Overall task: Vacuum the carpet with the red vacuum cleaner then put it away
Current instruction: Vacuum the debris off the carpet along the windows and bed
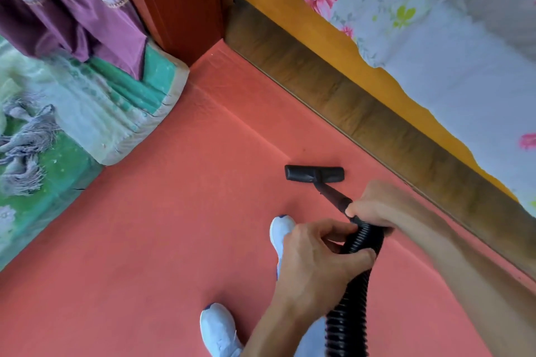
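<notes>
Black ribbed plastic hose (352, 293), gripped by both the left hand (316, 258) and right hand (374, 206), ends in a flat black nozzle (314, 173) on smooth salmon-red carpet (145, 255)

You're in a home, a bedroom by the look of it. On your right there's a bed (362, 46) w/ a yellow-orange wooden side rail and a darker wood panel under it, covered by a white sheet (435, 46) w/ pink and green flowers. The floor is salmon-red carpet (145, 240), wall to wall as far as you can see. At your left lies a folded green patterned mattress (121, 113), w/ a purple curtain (66, 14) hanging over it. A red-brown wooden post (185, 0) stands in the corner btw curtain and bed.
</notes>
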Motion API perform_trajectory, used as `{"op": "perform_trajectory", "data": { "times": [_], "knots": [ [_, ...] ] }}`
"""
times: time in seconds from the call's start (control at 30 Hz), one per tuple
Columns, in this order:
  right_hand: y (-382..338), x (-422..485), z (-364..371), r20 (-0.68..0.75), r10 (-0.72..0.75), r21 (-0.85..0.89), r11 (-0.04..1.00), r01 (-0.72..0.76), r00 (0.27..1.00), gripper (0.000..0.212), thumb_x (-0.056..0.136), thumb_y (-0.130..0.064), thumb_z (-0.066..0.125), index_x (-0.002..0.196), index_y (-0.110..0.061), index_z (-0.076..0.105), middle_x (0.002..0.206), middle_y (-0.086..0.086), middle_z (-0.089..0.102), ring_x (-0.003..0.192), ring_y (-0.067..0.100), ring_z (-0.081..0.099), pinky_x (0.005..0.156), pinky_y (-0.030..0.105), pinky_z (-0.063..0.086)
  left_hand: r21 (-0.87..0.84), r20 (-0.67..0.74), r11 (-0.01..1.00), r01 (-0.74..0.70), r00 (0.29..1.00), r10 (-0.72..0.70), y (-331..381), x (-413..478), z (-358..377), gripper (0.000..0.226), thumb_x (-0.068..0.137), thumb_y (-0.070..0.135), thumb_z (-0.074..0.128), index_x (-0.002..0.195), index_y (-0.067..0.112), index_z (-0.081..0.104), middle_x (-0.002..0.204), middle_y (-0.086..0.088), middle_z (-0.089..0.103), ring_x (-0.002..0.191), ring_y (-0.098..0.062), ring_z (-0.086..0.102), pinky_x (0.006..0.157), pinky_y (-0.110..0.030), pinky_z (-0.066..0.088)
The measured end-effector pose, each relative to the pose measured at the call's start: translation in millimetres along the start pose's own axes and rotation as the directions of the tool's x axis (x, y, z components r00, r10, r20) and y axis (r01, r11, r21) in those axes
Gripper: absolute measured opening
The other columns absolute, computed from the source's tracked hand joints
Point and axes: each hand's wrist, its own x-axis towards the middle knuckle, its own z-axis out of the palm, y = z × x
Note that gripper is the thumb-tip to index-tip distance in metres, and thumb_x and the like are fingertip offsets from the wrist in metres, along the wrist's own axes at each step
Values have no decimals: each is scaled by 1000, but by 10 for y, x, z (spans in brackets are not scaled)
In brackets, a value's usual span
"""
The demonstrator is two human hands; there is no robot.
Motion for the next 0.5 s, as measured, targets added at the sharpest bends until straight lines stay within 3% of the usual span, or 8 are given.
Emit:
{"op": "perform_trajectory", "data": {
  "times": [0.23,0.4,0.5],
  "knots": [
    [33,-74,345,-64,23,222,975,-8,998,24,77,-23,67,91,-4,66,74,11,63,67,30,64,50,27,47,31,-8,999,11,1000,-11,-173,-128,-101,38,60,41,75,96,32,78,81,12,77,73,-10,74,76,-43,62],
    [187,-2,337,-122,44,393,920,8,992,20,73,-23,70,77,-4,66,68,11,63,53,25,56,46,24,35,87,1,994,-63,998,63,-121,-101,-64,37,59,41,71,96,39,75,71,15,74,62,-8,72,61,-38,63],
    [208,27,344,-139,40,360,933,12,989,29,74,-33,69,74,-5,63,74,13,64,61,28,61,48,26,36,93,6,994,-56,998,55,-144,-17,1,29,67,31,79,96,33,77,72,12,75,62,-9,71,56,-32,60]
  ]
}}
